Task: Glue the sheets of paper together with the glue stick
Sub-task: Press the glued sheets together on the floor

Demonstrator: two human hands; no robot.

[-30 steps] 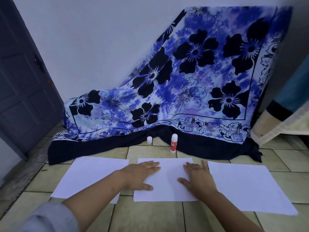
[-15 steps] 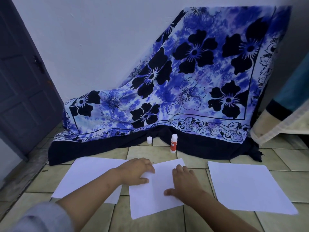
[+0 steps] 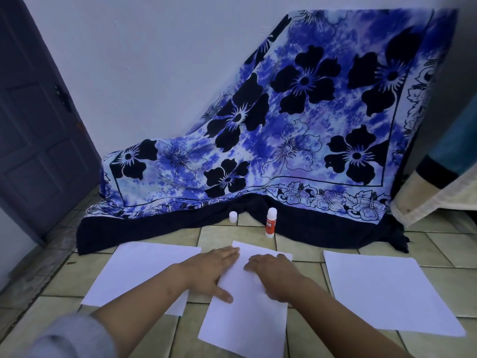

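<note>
Three white paper sheets lie on the tiled floor. The middle sheet (image 3: 245, 321) is turned so its long side runs toward me. My left hand (image 3: 209, 272) rests flat on its left edge, fingers together, thumb out. My right hand (image 3: 273, 275) lies palm down on the upper right part of the same sheet. The left sheet (image 3: 139, 275) and the right sheet (image 3: 382, 293) lie flat on either side, untouched. An uncapped red and white glue stick (image 3: 271, 223) stands upright beyond the middle sheet. Its white cap (image 3: 233, 217) stands to its left.
A blue floral cloth (image 3: 296, 130) with a dark border drapes down from the wall onto the floor behind the glue stick. A dark door (image 3: 33, 120) is at the left. A cream and teal fabric (image 3: 444, 182) hangs at the right.
Both hands have rotated the middle sheet from lying crosswise to pointing lengthwise toward me, and its near end has slid closer. The other sheets, glue stick and cap stayed put.
</note>
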